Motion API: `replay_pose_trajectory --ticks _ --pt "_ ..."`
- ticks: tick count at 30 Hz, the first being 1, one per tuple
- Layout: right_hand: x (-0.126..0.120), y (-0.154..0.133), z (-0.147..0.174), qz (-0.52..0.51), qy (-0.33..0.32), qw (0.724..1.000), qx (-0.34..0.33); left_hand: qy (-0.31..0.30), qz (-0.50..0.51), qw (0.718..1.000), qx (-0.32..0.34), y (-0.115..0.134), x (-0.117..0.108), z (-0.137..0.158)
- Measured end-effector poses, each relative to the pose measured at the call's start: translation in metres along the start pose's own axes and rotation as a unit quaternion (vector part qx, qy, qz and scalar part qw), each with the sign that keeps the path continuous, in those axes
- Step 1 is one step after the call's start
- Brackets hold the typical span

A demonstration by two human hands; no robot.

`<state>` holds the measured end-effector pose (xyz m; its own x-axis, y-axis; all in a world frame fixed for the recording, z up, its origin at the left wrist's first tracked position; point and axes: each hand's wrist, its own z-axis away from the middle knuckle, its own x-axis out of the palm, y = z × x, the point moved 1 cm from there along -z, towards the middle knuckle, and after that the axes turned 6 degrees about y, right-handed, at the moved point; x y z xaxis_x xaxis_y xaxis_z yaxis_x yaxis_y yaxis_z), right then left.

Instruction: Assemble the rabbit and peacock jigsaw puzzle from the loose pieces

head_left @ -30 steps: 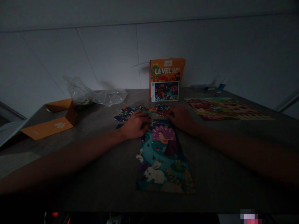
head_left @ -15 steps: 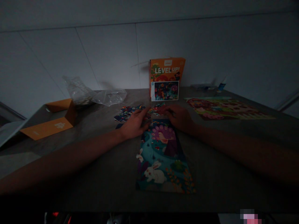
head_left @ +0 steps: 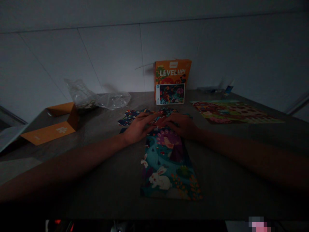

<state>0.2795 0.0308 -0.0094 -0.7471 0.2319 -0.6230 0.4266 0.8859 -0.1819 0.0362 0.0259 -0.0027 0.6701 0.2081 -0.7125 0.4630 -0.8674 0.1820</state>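
Orange open box (head_left: pixel 48 133), at far left; clear plastic bags (head_left: pixel 113 100) behind it. Loose puzzle pieces (head_left: pixel 129 117), heaped. Left hand (head_left: pixel 138 128), fingers extended, thumb apart, beside the heap. Joined puzzle section (head_left: pixel 166 164), peacock and rabbits, lying centrally below both hands; upright "LEVEL UP!" box (head_left: pixel 172 71) behind. Right hand (head_left: pixel 182 125), fingers bent at the section's far end; whether pinching a piece, cannot tell. Farm-scene puzzle (head_left: pixel 231 113), flat, at right.
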Motion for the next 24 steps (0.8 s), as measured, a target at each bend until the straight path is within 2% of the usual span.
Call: replay_pose_trajectory --ticks 6,10,17,20,24 --pt "-0.001 -0.001 0.001 0.011 -0.051 0.996 0.074 -0.037 -0.005 0.998 -0.046 -0.001 0.001 -0.001" --pt "-0.002 -0.004 -0.001 0.003 -0.072 0.994 0.088 -0.048 0.003 0.996 -0.078 -0.001 0.000 -0.004" --pt "-0.002 -0.005 -0.003 0.064 -0.056 0.988 0.129 -0.029 -0.005 0.989 -0.142 -0.004 -0.001 -0.006" --pt "-0.001 0.001 -0.003 0.156 -0.039 0.971 0.177 0.002 -0.026 0.983 -0.182 -0.009 -0.001 -0.006" --pt "0.001 0.011 0.001 0.261 -0.075 0.927 0.259 0.026 -0.067 0.972 -0.222 -0.015 0.000 -0.004"
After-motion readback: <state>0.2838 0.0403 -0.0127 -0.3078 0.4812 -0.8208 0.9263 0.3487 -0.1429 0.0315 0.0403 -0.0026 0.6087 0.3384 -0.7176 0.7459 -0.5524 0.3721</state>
